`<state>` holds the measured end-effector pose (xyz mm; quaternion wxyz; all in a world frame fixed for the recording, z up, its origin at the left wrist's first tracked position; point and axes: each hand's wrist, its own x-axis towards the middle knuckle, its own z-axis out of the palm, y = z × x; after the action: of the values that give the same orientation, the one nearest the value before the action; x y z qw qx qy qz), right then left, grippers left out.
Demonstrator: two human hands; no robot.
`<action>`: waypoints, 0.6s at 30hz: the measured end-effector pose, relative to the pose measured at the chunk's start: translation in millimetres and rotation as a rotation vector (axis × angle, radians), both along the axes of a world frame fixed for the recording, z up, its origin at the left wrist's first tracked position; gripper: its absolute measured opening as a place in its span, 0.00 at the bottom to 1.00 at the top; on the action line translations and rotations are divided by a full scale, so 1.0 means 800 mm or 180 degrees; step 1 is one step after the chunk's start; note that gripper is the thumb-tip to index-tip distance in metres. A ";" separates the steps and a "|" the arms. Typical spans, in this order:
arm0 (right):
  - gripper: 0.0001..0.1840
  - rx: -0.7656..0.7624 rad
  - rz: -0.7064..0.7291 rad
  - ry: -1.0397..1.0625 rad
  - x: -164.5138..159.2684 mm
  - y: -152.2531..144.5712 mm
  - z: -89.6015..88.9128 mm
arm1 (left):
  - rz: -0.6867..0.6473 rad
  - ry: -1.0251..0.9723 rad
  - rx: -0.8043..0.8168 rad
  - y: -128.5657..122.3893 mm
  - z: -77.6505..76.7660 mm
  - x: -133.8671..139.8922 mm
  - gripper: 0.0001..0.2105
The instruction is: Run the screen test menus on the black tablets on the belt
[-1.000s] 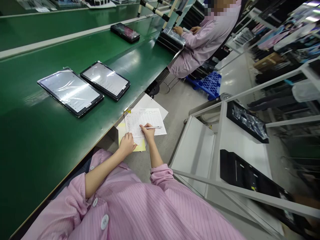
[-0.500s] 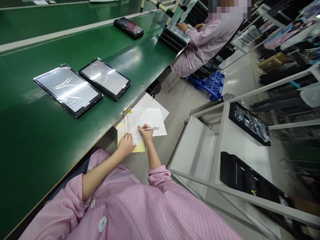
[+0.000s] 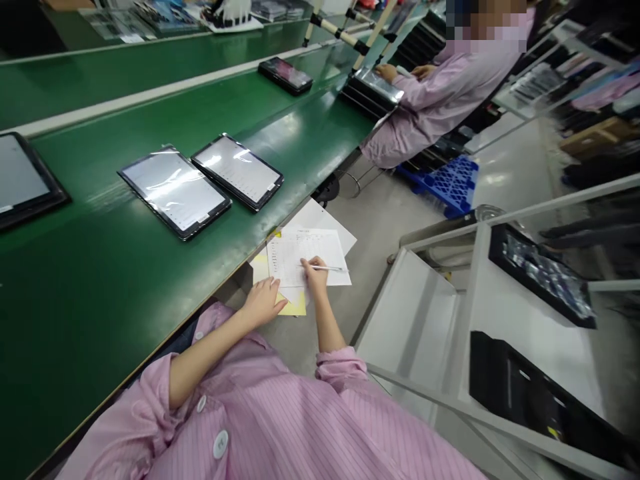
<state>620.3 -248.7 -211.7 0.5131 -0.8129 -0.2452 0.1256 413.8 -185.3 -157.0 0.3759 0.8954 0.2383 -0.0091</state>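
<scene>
My right hand (image 3: 315, 276) grips a pen (image 3: 330, 269) over a printed form (image 3: 291, 259) with a table of rows and columns. Beside it, my left hand (image 3: 263, 300) lies with its fingers stretched at the form's lower left edge, thumb apart, over a yellow sheet (image 3: 296, 305). Another white sheet (image 3: 327, 217) sticks out from under the form. The papers are by the front edge of the green bench (image 3: 100, 280). On the bench lie a lit tablet (image 3: 175, 190) and a second tablet (image 3: 239, 170), both with glossy film reflecting light.
Another tablet (image 3: 25, 177) sits at the far left. Further back are a dark device (image 3: 286, 75) and a black stack (image 3: 370, 93) by a co-worker in a pink sleeve (image 3: 423, 100). To my right stands a white rack (image 3: 405, 313) bearing black trays (image 3: 540, 273). A blue pallet (image 3: 450, 183) rests on the floor.
The view has swung left, shifting the scene rightward and bringing another tablet in at the left edge. My left hand's fingers look more spread; my right hand still holds the pen on the form.
</scene>
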 end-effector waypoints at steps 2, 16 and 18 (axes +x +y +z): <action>0.13 -0.0010 -0.0038 -0.0060 0.017 0.005 0.014 | 0.0230 -0.0460 -0.0938 0.011 0.028 -0.033 0.25; 0.23 0.1609 0.1538 0.1267 -0.105 0.215 0.186 | 0.6002 -0.5216 -0.2667 0.280 0.154 -0.432 0.37; 0.22 0.1205 0.2518 0.3002 -0.207 0.269 0.200 | 0.5958 -0.5504 -0.2498 0.309 0.144 -0.450 0.34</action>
<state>455.0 -33.3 -51.5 0.6154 -0.4139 -0.2925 0.6037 53.5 62.2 -41.6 0.5010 -0.0536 0.4276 0.7505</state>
